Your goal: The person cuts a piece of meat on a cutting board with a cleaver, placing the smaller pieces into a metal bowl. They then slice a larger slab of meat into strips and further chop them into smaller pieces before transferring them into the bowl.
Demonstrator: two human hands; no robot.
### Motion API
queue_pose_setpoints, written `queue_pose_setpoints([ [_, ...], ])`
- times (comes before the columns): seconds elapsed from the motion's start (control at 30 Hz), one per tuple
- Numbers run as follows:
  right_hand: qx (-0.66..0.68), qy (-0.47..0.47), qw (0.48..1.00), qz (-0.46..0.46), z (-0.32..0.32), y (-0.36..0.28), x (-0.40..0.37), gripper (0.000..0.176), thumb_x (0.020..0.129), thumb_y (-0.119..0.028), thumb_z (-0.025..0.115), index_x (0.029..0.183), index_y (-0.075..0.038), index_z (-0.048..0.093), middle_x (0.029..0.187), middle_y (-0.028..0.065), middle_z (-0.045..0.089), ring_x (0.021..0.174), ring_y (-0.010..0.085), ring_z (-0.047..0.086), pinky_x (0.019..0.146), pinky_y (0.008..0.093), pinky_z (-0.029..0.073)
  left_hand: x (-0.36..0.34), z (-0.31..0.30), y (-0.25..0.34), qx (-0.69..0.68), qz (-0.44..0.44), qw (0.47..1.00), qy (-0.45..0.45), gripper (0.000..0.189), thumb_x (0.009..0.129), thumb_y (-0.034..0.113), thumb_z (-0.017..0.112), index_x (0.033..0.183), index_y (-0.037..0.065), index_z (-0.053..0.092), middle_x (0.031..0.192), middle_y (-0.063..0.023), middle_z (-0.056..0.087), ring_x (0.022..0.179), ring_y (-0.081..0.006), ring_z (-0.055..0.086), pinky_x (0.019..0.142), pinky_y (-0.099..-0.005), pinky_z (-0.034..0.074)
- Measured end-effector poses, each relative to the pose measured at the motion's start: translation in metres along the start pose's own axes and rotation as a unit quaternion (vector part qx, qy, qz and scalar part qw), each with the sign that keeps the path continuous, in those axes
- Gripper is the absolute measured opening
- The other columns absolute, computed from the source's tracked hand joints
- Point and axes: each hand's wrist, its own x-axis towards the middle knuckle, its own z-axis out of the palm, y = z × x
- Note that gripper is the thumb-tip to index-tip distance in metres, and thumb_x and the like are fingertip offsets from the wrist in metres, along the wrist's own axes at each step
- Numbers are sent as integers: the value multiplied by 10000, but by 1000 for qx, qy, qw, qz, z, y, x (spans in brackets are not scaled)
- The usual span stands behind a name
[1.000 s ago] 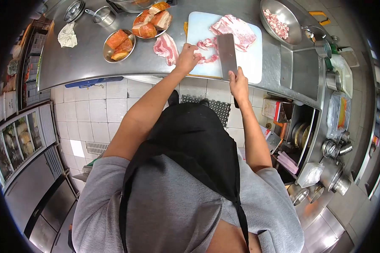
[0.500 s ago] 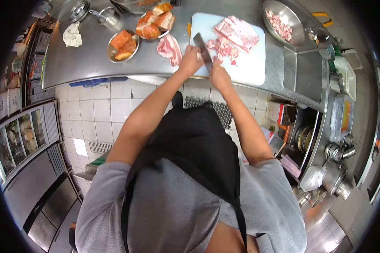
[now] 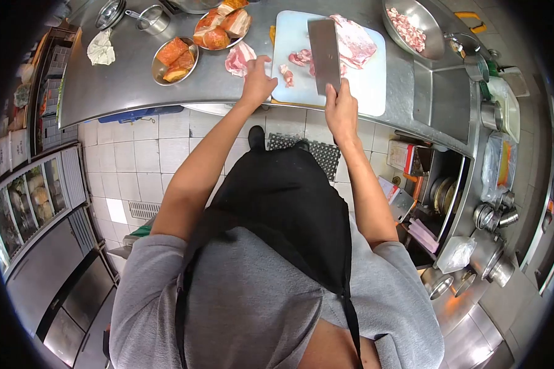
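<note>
My right hand grips the handle of a cleaver, its broad blade upright over the white cutting board. Behind the blade lies a large slab of raw meat, partly hidden by it. Small cut pieces of meat are on the board to the left of the blade. My left hand is off the board's left edge, fingers apart, with fingertips right at a slice of raw meat lying on the steel counter.
Left of the slice are a bowl and a plate of orange-coated meat chunks. A crumpled white cloth and a small saucepan lie farther left. Behind the board's right side stands a large steel bowl of diced meat, near a sink.
My left hand has moved left from the board to the meat slice on the counter. My right hand has shifted right with the cleaver, whose blade now shows its broad side.
</note>
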Motion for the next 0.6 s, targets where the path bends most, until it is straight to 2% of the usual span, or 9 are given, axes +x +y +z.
queue_pose_setpoints([
  [0.07,33,55,997,-37,9,-26,6,259,1047,-201,555,1097,44,489,778,316,669,784,537,657,688,609,490,1,-4,-4,11,9,1000,28,551,770,28,749,1274,49,529,1247,-200,491,742,-238,663,778,-359,585],
  [0.1,-3,52,999,-13,19,-32,6,261,1045,-195,557,1111,45,481,825,306,693,776,495,694,665,559,517,2,-5,-5,11,13,999,31,542,770,27,748,1267,48,533,1234,-198,496,742,-240,663,778,-360,585],
  [0.2,-177,-160,971,15,92,40,-6,239,1028,-187,557,1088,36,492,836,327,693,791,515,693,701,591,539,2,6,-2,0,36,999,-4,482,767,31,752,1213,44,570,1180,-194,532,768,-263,672,765,-383,577],
  [0.27,-160,-176,971,23,83,26,15,216,980,-139,575,1092,30,501,876,347,695,848,529,694,769,613,547,15,31,-23,-7,73,997,-30,461,759,43,760,1185,46,585,1166,-197,551,800,-300,677,773,-398,570],
  [0.3,-160,-190,968,37,77,22,15,209,948,-97,588,1093,28,504,910,344,702,882,524,699,791,610,547,17,36,-22,80,175,980,42,328,756,54,749,1062,42,631,1092,-186,598,862,-358,669,799,-428,552],
  [0.33,-162,-203,964,54,72,22,11,217,917,-55,602,1095,26,508,944,342,708,916,518,703,814,607,547,11,38,-23,73,147,986,20,280,758,54,741,1019,40,638,1061,-182,604,876,-367,663,807,-436,547],
  [0.47,-86,-181,979,42,64,74,-13,258,994,-169,608,1117,38,517,941,342,704,941,506,697,804,618,529,30,38,-17,50,99,994,-2,103,790,31,694,880,40,646,967,-163,631,929,-387,654,810,-484,527],
  [0.5,-47,-179,981,62,57,83,-19,267,1008,-202,621,1125,22,534,803,248,713,723,411,728,650,547,549,31,40,-20,57,106,993,2,100,783,34,693,874,36,650,946,-166,642,918,-379,659,813,-472,529],
  [0.6,121,-212,952,183,24,86,-34,274,1016,-222,637,1131,8,543,645,133,633,467,257,615,474,440,493,41,39,-23,62,109,992,15,88,808,51,694,893,34,675,942,-181,678,883,-373,686,793,-455,545],
])
